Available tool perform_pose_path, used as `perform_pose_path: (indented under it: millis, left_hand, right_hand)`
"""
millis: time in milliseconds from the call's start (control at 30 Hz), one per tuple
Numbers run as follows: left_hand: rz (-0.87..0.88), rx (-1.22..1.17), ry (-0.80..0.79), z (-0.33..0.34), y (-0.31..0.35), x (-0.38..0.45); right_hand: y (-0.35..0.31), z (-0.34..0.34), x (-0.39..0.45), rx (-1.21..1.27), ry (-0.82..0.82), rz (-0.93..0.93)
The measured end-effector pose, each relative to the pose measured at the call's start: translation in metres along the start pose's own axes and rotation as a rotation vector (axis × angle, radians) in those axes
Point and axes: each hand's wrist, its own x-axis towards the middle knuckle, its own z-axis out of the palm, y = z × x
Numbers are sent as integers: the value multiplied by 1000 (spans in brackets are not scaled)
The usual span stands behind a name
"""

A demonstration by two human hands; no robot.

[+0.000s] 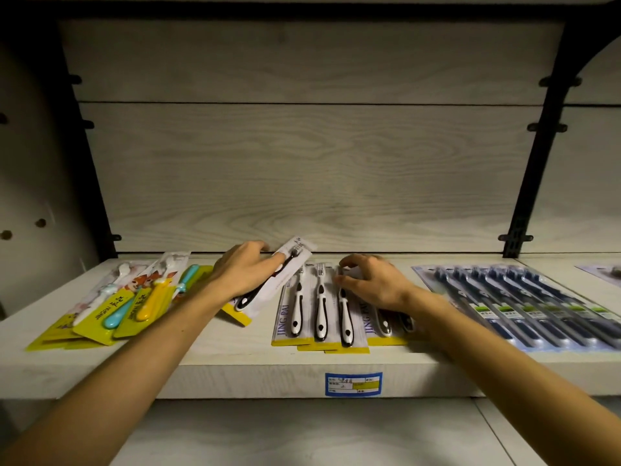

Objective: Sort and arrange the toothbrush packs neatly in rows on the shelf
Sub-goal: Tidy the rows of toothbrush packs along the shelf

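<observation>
My left hand [247,272] grips a black-and-white toothbrush pack [268,287], which tilts up and to the right over the shelf [235,361]. To its right lies a row of overlapping black-and-white packs [317,314] with yellow lower edges. My right hand [373,282] rests on the right part of this row with curled fingertips touching the cards. A loose pile of children's packs [134,297] with yellow cards lies at the left. A row of dark blue packs [524,304] lies fanned out at the right.
A wood-grain back panel [302,163] rises behind the shelf, between black uprights [537,146]. A blue price label [353,383] sticks to the shelf's front edge. Another pack [605,272] shows at the far right edge. A lower shelf [302,432] lies below.
</observation>
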Motion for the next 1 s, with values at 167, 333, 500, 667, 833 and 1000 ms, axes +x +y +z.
perform_pose_path:
  millis: [167, 333, 500, 667, 833, 1000]
  left_hand:
    - [-36, 53, -22, -2, 6, -3]
    - [-17, 185, 21, 0, 5, 1]
    - [-25, 221, -34, 2, 1, 0]
    - [-18, 443, -9, 2, -2, -2]
    - [25, 454, 23, 3, -3, -2]
    - [63, 394, 30, 7, -6, -1]
  right_hand:
    - [2, 3, 2, -42, -4, -9]
    - [4, 5, 4, -68, -21, -7]
    - [3, 5, 5, -92, -30, -1]
    - [0, 3, 2, -108, -65, 3]
    - [-4, 0, -4, -120, -99, 7]
    - [-3, 1, -2, -124, -96, 2]
